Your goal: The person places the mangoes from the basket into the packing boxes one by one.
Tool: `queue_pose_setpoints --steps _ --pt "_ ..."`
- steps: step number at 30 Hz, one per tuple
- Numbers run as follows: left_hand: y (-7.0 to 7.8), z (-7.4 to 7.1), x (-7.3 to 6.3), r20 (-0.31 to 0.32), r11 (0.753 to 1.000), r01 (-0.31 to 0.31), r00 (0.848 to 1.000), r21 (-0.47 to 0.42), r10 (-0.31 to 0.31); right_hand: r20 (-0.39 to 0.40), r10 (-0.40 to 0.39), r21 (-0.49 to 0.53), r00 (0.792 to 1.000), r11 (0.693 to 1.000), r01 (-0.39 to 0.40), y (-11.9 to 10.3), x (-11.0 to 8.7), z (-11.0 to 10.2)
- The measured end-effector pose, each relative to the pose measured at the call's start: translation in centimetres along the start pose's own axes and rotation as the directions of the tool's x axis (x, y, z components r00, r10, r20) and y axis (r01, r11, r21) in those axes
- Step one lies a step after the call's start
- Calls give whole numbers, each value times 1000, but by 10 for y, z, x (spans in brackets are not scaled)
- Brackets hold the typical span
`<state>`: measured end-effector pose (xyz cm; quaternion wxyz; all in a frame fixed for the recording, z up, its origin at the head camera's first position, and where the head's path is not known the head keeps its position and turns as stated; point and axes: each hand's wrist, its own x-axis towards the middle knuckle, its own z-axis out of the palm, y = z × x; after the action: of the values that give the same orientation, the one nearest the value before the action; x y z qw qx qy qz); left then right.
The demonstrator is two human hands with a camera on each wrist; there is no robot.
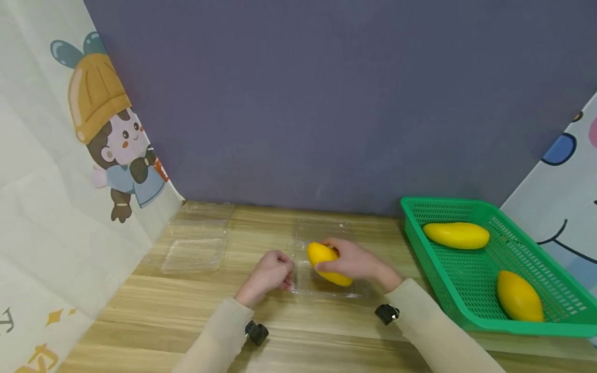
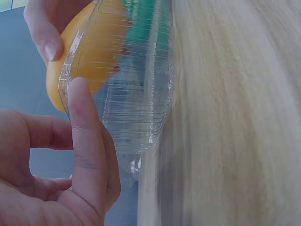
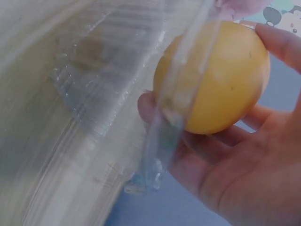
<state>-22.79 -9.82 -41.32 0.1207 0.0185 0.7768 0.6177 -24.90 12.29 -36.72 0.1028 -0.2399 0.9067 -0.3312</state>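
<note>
My right hand [image 1: 356, 259] grips a yellow mango [image 1: 319, 253] between thumb and fingers, tilted over the near half of a clear plastic clamshell box [image 1: 326, 295]. In the right wrist view the mango [image 3: 235, 80] is partly behind the box's transparent wall, fingers curled about it. At the box's left side, my left hand [image 1: 270, 272] pinches the rim near its front corner. The left wrist view shows the fingers of that hand [image 2: 84, 136] against the ribbed plastic wall [image 2: 136, 103]. Whether the mango touches the box floor cannot be told.
To the right stands a green plastic basket [image 1: 448, 305] with one mango [image 1: 457, 235] at its far end and another mango [image 1: 520, 296] nearer. A second clear box [image 1: 193, 256] lies open at the back left of the wooden table [image 1: 154, 316]. A grey-blue wall [image 1: 298, 114] rises behind.
</note>
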Motion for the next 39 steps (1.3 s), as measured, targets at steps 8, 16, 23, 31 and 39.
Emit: queue_pose_setpoints --steps 8,16,23,31,39 --pt "1 3 3 8 1000 16 1000 -24 -16 -35 39 -63 999 997 -41 1 5 11" --pt "3 5 0 3 1000 8 1000 -25 -8 -21 67 -82 998 994 -68 4 7 19" --pt "4 4 -1 3 999 6 1000 -40 -6 -16 87 -80 996 993 -88 5 9 23" --pt "4 3 -3 3 999 -4 1000 -32 4 -52 95 -138 994 985 -101 1 12 30" --pt "4 3 -3 2 1000 2 1000 -31 -2 -72 124 -161 990 978 -135 -5 14 36"
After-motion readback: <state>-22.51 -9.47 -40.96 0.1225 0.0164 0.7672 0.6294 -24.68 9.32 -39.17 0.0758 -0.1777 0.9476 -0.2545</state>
